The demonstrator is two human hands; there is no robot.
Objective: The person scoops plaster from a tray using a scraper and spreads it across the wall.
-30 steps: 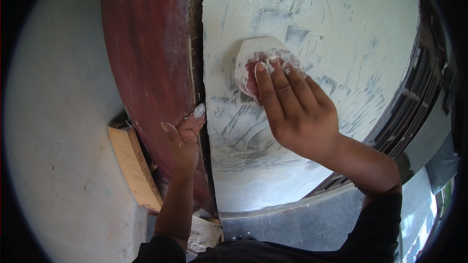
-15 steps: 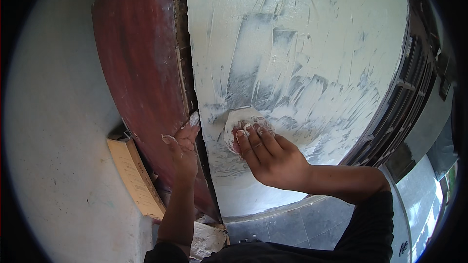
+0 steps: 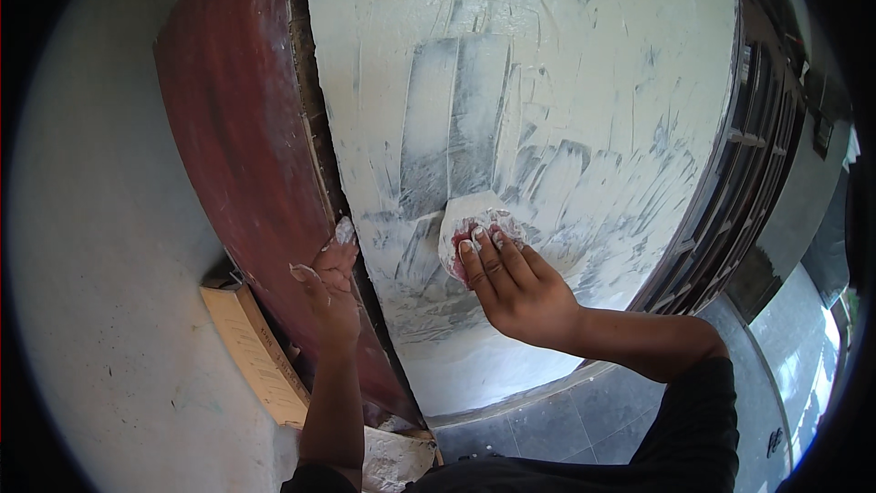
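While pinning the scraper [image 3: 473, 215] to the wall [image 3: 602, 100], right of the red panel [image 3: 239, 146], with the right hand [image 3: 522, 294] closed over it, press evenly, tilting low; steady the left hand [image 3: 334, 281], loosely spread, at the panel's edge, seemingly touching.

The left forearm [image 3: 333, 406] is raised nearly upright from the lower edge, and its wrist [image 3: 340, 342] is held almost in line. The left hand [image 3: 336, 281] is held with the palm side partly turned to view; its thumb [image 3: 308, 281] is spread to the left, and white smears are seen on thumb and fingertips. The right elbow [image 3: 716, 344] is sharply bent, and the right forearm [image 3: 634, 333] is laid across toward the left. The right hand [image 3: 525, 297] is shown back outward, its fingers [image 3: 491, 269] extended close together, pointed up and leftward, the tips whitened. Its thumb is hidden.
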